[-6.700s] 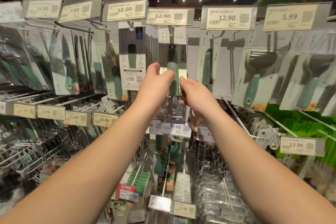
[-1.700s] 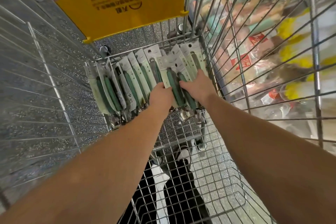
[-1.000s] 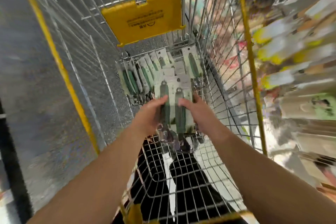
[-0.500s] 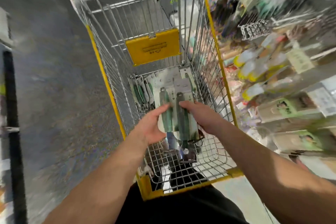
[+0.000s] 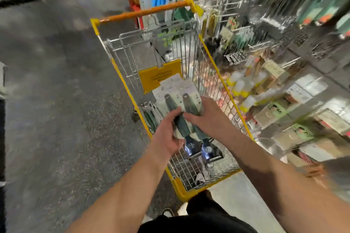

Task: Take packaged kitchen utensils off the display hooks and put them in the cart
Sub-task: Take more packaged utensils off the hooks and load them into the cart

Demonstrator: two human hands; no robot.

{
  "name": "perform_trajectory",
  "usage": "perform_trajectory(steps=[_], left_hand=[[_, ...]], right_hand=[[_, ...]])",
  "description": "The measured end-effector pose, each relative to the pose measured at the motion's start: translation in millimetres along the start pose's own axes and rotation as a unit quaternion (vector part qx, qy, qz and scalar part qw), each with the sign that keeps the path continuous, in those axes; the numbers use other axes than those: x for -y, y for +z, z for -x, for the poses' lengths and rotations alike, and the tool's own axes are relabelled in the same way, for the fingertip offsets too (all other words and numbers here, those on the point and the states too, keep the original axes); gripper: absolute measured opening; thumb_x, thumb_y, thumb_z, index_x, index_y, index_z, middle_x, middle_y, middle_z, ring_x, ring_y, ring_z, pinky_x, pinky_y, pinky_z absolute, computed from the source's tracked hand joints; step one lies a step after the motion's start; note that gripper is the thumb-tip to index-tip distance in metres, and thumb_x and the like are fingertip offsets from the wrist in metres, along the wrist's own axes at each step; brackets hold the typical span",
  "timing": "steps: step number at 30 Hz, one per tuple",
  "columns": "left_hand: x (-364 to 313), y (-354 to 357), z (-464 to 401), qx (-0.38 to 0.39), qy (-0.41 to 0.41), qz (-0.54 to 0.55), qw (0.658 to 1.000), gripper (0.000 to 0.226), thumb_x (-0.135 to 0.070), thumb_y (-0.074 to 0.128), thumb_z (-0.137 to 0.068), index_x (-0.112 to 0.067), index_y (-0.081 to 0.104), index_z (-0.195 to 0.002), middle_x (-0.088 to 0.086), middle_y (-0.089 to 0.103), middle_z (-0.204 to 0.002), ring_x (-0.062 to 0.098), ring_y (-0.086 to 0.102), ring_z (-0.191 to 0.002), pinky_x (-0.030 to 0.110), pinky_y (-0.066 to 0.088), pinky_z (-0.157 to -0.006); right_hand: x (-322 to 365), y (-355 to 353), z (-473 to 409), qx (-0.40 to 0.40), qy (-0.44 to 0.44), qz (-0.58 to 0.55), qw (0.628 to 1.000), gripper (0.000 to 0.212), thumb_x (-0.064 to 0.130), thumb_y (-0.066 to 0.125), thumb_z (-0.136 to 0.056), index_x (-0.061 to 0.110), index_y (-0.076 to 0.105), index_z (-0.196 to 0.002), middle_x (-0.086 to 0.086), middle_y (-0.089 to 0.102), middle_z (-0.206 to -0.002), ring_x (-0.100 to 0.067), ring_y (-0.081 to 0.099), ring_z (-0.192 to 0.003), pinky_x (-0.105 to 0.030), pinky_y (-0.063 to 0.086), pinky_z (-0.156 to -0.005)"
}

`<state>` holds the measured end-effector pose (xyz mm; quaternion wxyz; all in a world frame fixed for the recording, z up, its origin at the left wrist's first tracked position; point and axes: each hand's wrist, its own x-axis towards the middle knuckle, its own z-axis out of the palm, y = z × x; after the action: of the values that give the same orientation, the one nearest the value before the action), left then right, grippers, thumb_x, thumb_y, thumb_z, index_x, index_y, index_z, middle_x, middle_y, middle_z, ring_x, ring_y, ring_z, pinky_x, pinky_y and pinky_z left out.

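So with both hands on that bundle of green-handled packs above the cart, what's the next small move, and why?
Probably lower the bundle into the cart and let go. The left hand and right hand both grip the packaged utensils, held above the cart basket, where other packs already lie against its left wall. The view is blurred, so finer detail is uncertain.

Head view, forward and down, close above cart.

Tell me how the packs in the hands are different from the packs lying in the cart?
The held packs are up above the cart, gripped by the left hand and right hand. The cart packs lie low at the basket's far end, untouched and mostly hidden. Both have green handles on pale cards.
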<state>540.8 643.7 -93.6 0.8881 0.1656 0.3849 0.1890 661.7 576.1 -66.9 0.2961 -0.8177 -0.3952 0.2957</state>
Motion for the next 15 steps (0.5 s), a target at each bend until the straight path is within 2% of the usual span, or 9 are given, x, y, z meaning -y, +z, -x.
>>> perform_trajectory(steps=[1, 3, 4, 6, 8, 10, 12, 13, 15], left_hand=[[-0.5, 4.8, 9.6, 0.019, -0.002, -0.001, 1.0, 0.024, -0.024, 0.059, -0.097, -0.006, 0.072, -0.107, 0.017, 0.075, -0.107, 0.028, 0.076, -0.089, 0.042, 0.057, -0.082], [0.9, 14.7, 23.7, 0.058, -0.008, -0.007, 0.998, 0.026, -0.025, 0.057, -0.099, -0.006, 0.07, -0.112, 0.018, 0.075, -0.107, 0.029, 0.076, -0.09, 0.04, 0.056, -0.078], [2.9, 21.4, 30.3, 0.068, -0.014, -0.012, 0.997, 0.028, -0.026, 0.057, -0.099, -0.007, 0.069, -0.115, 0.017, 0.076, -0.105, 0.029, 0.076, -0.088, 0.038, 0.057, -0.075], [11.3, 34.6, 41.6, 0.09, -0.036, -0.01, 0.995, 0.03, -0.026, 0.058, -0.098, -0.007, 0.068, -0.119, 0.016, 0.076, -0.104, 0.029, 0.076, -0.084, 0.036, 0.058, -0.07], [19.3, 44.3, 44.6, 0.107, -0.047, -0.014, 0.993, 0.035, -0.026, 0.062, -0.096, -0.01, 0.066, -0.126, 0.015, 0.074, -0.115, 0.031, 0.075, -0.096, 0.04, 0.058, -0.076], [30.4, 60.6, 53.8, 0.136, -0.069, -0.035, 0.988, 0.045, -0.026, 0.067, -0.09, -0.011, 0.063, -0.132, 0.015, 0.071, -0.121, 0.03, 0.073, -0.102, 0.039, 0.06, -0.074], [44.2, 77.5, 61.7, 0.151, -0.082, -0.046, 0.984, 0.046, -0.025, 0.066, -0.085, -0.008, 0.066, -0.127, 0.016, 0.073, -0.115, 0.028, 0.075, -0.095, 0.037, 0.062, -0.067], [52.3, 86.9, 65.6, 0.162, -0.087, -0.049, 0.982, 0.046, -0.025, 0.065, -0.084, -0.008, 0.067, -0.126, 0.016, 0.073, -0.114, 0.027, 0.074, -0.094, 0.037, 0.062, -0.068], [69.3, 104.4, 71.3, 0.174, -0.091, -0.059, 0.979, 0.042, -0.024, 0.063, -0.088, -0.008, 0.067, -0.126, 0.016, 0.072, -0.119, 0.027, 0.072, -0.101, 0.038, 0.06, -0.081]], right_hand=[[9.5, -6.6, 13.2, -0.025, 0.004, -0.001, 1.0, 0.052, 0.055, 0.076, -0.073, 0.027, 0.06, -0.114, 0.004, 0.062, -0.105, -0.012, 0.065, -0.096, -0.031, 0.057, -0.081], [12.8, -21.3, 34.9, -0.04, -0.001, -0.003, 0.999, 0.043, 0.025, 0.082, -0.079, 0.031, 0.055, -0.112, 0.017, 0.059, -0.095, 0.008, 0.06, -0.084, -0.007, 0.046, -0.067], [16.2, -30.4, 47.2, -0.044, -0.003, 0.0, 0.999, 0.044, 0.019, 0.081, -0.082, 0.033, 0.053, -0.112, 0.022, 0.056, -0.091, 0.014, 0.058, -0.08, -0.005, 0.042, -0.062], [16.2, -46.4, 69.4, -0.063, 0.0, 0.018, 0.998, 0.049, 0.025, 0.079, -0.085, 0.031, 0.051, -0.124, 0.02, 0.056, -0.098, 0.01, 0.058, -0.085, -0.008, 0.04, -0.062], [16.0, -56.3, 80.2, -0.085, 0.002, 0.033, 0.996, 0.063, 0.032, 0.078, -0.084, 0.026, 0.045, -0.139, 0.009, 0.059, -0.114, -0.01, 0.06, -0.1, -0.013, 0.039, -0.065], [15.2, -70.8, 99.9, -0.114, 0.023, 0.064, 0.991, 0.069, 0.035, 0.074, -0.086, 0.024, 0.04, -0.145, -0.001, 0.06, -0.127, -0.015, 0.057, -0.101, -0.021, 0.036, -0.069], [10.7, -87.3, 119.2, -0.14, 0.039, 0.067, 0.987, 0.066, 0.032, 0.072, -0.088, 0.022, 0.039, -0.145, 0.001, 0.061, -0.126, -0.009, 0.049, -0.094, -0.021, 0.033, -0.07], [7.0, -95.6, 128.7, -0.152, 0.047, 0.062, 0.985, 0.065, 0.03, 0.071, -0.088, 0.021, 0.04, -0.145, 0.003, 0.061, -0.121, -0.008, 0.047, -0.092, -0.02, 0.032, -0.069], [-0.5, -112.4, 147.2, -0.174, 0.068, 0.067, 0.98, 0.065, 0.03, 0.071, -0.088, 0.022, 0.039, -0.145, 0.005, 0.06, -0.113, -0.01, 0.049, -0.089, -0.02, 0.032, -0.067]])
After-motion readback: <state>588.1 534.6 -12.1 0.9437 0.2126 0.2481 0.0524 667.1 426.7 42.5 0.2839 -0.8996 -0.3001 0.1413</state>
